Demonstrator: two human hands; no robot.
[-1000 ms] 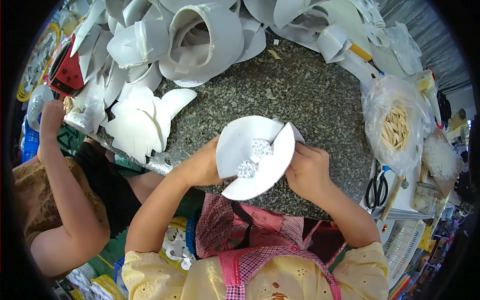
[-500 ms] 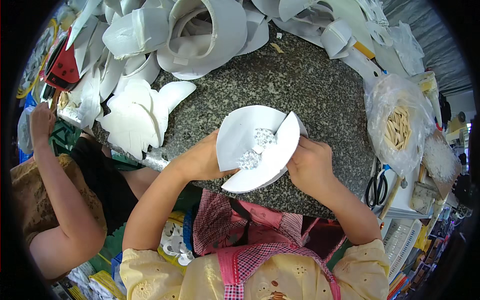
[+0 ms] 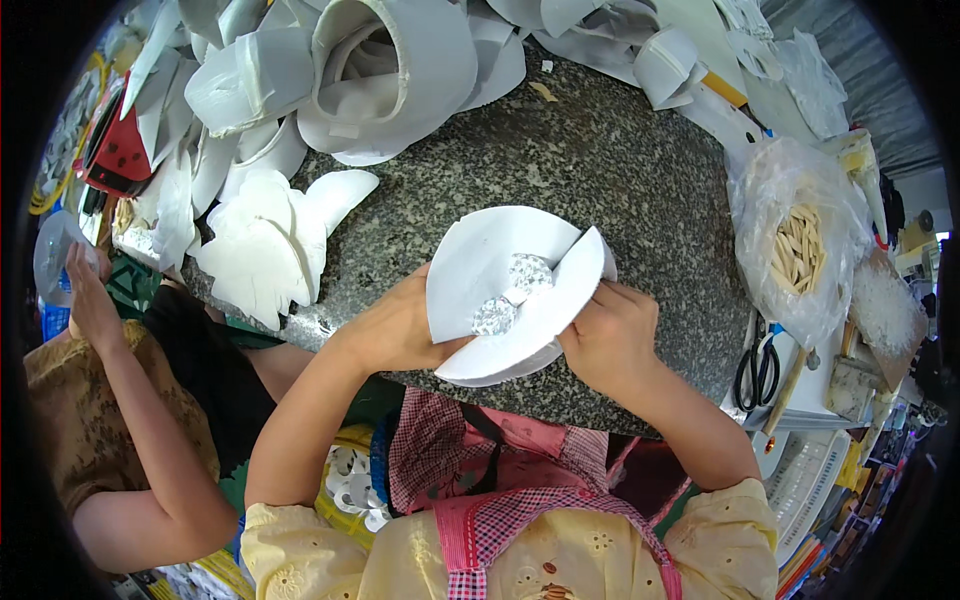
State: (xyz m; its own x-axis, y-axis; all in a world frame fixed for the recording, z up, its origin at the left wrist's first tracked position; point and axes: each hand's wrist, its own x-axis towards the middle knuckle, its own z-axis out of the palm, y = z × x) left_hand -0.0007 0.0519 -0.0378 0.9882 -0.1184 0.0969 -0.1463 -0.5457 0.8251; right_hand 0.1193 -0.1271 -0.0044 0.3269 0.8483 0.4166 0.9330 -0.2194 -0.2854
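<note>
Head view: holding a white cup (image 3: 480, 250) over the near side of the table (image 3: 630, 190), with the grip of left hand (image 3: 393, 327) and right hand (image 3: 610, 335) clamped on opposite sides; cradling two silvery balls (image 3: 529, 276) inside; apparently steadying overlapped sheets (image 3: 575, 290), probably needing next a firm pinch

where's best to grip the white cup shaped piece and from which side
Hold the white cup-shaped piece by its outside, left hand from the left, right hand from the right: it flares open upward with two silvery lumps inside, so an outside grip likely leaves them undisturbed.
</note>
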